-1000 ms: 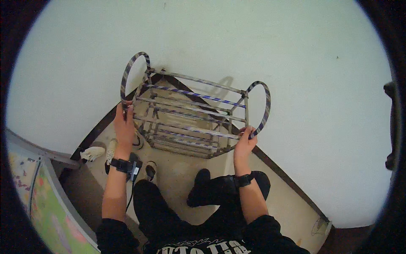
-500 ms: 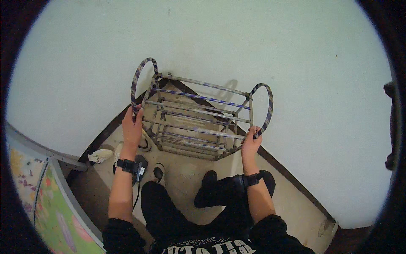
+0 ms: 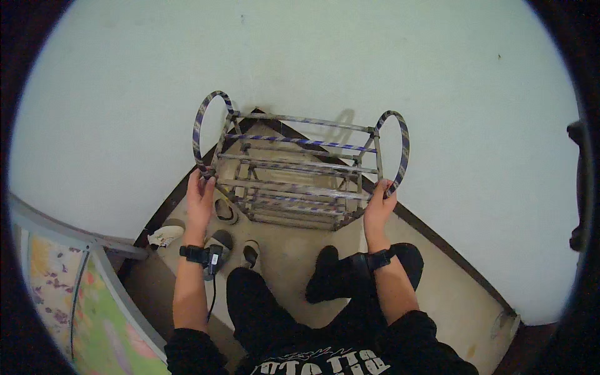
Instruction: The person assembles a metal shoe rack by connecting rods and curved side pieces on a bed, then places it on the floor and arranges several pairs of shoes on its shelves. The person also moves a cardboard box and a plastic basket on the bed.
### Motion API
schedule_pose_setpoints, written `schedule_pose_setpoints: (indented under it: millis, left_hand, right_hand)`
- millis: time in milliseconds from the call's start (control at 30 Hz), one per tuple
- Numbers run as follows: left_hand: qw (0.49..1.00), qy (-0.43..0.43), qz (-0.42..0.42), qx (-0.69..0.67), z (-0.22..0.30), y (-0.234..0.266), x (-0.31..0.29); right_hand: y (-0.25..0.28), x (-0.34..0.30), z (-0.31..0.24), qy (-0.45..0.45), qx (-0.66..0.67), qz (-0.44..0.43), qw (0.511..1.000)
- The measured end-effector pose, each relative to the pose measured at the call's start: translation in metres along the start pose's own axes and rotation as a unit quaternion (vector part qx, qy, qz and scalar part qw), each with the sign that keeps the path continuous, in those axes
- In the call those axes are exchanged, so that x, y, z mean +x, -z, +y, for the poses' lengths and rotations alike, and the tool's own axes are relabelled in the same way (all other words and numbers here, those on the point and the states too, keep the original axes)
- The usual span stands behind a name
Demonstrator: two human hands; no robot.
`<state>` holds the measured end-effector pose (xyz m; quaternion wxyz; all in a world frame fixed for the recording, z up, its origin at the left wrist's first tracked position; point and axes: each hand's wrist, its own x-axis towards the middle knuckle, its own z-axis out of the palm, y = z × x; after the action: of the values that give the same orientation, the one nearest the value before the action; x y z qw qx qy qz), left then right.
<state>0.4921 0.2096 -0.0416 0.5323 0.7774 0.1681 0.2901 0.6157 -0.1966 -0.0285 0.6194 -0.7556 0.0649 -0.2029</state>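
Observation:
A tiered shoe rack (image 3: 294, 187) of thin grey tubes with blue and brown striped wrapping stands in front of me, in the corner between two walls. Each upper end carries a striped loop. My left hand (image 3: 201, 190) is closed around the near bottom of the left loop (image 3: 197, 128). On the other side, my right hand (image 3: 379, 203) grips the rack where the right loop (image 3: 406, 147) meets its near corner. The lower tiers show through the upper bars, and no shoes are visible on them. Whether its feet touch the floor I cannot tell.
Pale walls (image 3: 300, 56) with dark skirting meet behind the rack. White shoes (image 3: 165, 235), a grey shoe (image 3: 220, 240) and another shoe (image 3: 250, 253) lie on the beige floor (image 3: 278, 250) at left. A flowered panel with a grey frame (image 3: 115, 281) curves along the lower left.
The rack has turned slightly: its right end is farther from me and its left end nearer. Both hands keep their hold. The whole view has also shifted a little.

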Motion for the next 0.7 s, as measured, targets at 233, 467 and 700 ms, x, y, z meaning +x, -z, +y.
schedule_pose_setpoints:
  millis: [233, 467, 700]
  left_hand:
    - [1.000, -0.016, -0.005, 0.001, -0.006, 0.001, 0.010]
    - [0.999, -0.005, 0.018, 0.033, -0.003, -0.003, 0.002]
    - [1.000, -0.007, -0.002, -0.012, 0.000, -0.002, 0.002]
  right_hand:
    - [-0.004, 0.000, 0.004, 0.039, 0.005, 0.008, 0.999]
    - [-0.004, 0.002, 0.009, 0.041, 0.025, 0.018, 0.999]
    - [-0.004, 0.003, 0.008, 0.021, 0.043, 0.016, 0.999]
